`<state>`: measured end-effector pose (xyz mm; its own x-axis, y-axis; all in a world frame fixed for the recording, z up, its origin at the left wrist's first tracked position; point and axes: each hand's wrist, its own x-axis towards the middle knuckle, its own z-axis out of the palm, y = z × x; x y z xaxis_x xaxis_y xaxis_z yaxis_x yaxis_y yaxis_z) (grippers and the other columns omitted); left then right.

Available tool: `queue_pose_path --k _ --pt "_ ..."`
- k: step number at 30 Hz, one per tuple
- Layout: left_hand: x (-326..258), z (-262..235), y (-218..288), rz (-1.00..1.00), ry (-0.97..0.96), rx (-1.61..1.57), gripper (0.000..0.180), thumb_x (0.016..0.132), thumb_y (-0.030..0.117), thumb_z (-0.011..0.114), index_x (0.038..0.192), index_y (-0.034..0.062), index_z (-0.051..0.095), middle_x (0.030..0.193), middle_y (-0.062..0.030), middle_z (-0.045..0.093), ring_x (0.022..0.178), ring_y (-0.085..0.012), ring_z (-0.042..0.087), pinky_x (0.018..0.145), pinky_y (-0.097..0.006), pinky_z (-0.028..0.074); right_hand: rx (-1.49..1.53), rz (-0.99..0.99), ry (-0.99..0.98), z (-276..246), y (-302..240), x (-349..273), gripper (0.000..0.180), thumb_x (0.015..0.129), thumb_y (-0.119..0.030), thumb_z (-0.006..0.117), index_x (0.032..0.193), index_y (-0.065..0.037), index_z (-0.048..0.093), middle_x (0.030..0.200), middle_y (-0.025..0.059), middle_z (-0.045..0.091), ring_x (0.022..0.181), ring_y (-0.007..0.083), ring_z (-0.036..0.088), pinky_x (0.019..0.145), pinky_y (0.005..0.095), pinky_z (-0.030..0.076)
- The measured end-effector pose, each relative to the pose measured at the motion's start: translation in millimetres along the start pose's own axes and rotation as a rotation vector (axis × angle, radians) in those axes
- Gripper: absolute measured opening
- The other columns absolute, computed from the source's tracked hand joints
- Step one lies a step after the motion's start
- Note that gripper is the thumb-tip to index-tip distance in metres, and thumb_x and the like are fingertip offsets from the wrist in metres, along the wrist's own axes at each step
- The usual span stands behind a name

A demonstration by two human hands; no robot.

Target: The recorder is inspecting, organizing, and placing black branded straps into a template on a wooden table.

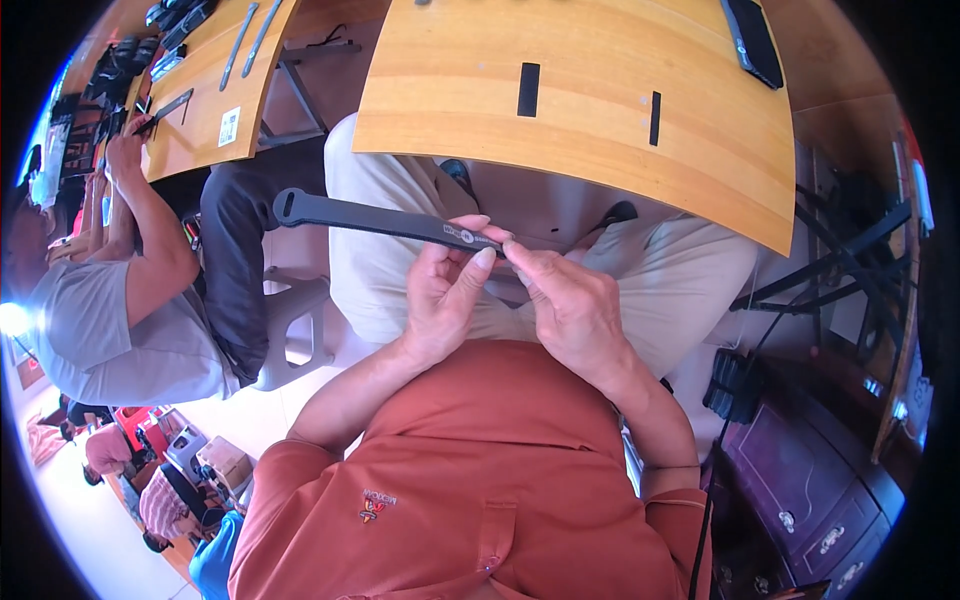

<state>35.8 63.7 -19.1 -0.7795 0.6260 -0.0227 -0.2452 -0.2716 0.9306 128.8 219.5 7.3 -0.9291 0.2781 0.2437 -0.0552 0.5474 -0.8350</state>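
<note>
A long black strap (pixel 360 217), flat and with a rounded, slotted end, lies across my lap area in front of the table edge. My left hand (pixel 440 295) pinches it near its right end between thumb and fingers. At that same right end, my right hand (pixel 578 300) has its thumb and forefinger closed on the tip. The fingers partly cover the tip. The slotted end points left and is free. Beyond, a short wide black strip (pixel 528 90) and a narrower black strip (pixel 655 118) lie on the wooden table (pixel 440 110).
A black flat pack (pixel 752 42) rests at the table's far right. To the left, a person (pixel 150 310) in a grey shirt works at another table (pixel 200 140) with more straps. A grey stool (pixel 295 330) stands between us. Dark drawers (pixel 800 480) stand at right.
</note>
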Motion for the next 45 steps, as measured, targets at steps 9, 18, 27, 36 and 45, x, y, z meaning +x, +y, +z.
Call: queue_pose_path --k 9,18,27,36,45 --pt "0 -1 -3 -0.01 0.007 0.01 0.037 0.105 0.004 0.057 0.14 0.001 0.047 0.127 -0.0127 0.064 0.114 -0.0168 0.062 0.098 -0.034 0.054 0.16 0.047 0.045 16 7 -5 0.039 0.089 0.006 0.063 0.125 -0.006 0.069 0.1 0.0143 0.074 0.082 0.0305 0.073 0.067 0.0405 0.058" --pt "3 -4 4 -0.118 -0.013 0.047 0.042 0.104 0.002 0.058 0.144 -0.0013 0.046 0.128 -0.0118 0.063 0.117 -0.0159 0.061 0.101 -0.032 0.052 -0.057 -0.03 0.042 13 9 -3 0.042 0.085 0.005 0.065 0.124 -0.009 0.069 0.094 0.0098 0.072 0.078 0.0302 0.071 0.064 0.0397 0.056" --pt "10 -13 40 -0.347 -0.182 0.261 0.05 0.101 -0.003 0.061 0.148 -0.0027 0.045 0.129 -0.0122 0.064 0.121 -0.0177 0.061 0.106 -0.033 0.05 0.002 -0.041 -0.1 -8 5 2 0.038 0.085 0.003 0.064 0.121 -0.01 0.069 0.085 0.0074 0.066 0.074 0.0293 0.068 0.06 0.0422 0.052" --pt "26 -21 54 -0.439 -0.348 0.299 0.048 0.101 -0.002 0.062 0.146 -0.0032 0.048 0.128 -0.0112 0.065 0.121 -0.0186 0.063 0.105 -0.033 0.051 -0.094 -0.062 -0.207 -19 1 5 0.039 0.086 0.004 0.068 0.122 -0.01 0.07 0.081 0.0077 0.062 0.065 0.0288 0.062 0.057 0.0395 0.049" --pt "28 -24 47 -0.493 -0.343 0.261 0.051 0.101 -0.002 0.062 0.149 -0.0019 0.046 0.13 -0.0119 0.066 0.121 -0.0189 0.063 0.105 -0.034 0.052 -0.044 -0.012 -0.221 -22 4 4 0.036 0.086 0.004 0.069 0.119 -0.009 0.072 0.081 0.0093 0.061 0.067 0.0304 0.062 0.059 0.0396 0.05"
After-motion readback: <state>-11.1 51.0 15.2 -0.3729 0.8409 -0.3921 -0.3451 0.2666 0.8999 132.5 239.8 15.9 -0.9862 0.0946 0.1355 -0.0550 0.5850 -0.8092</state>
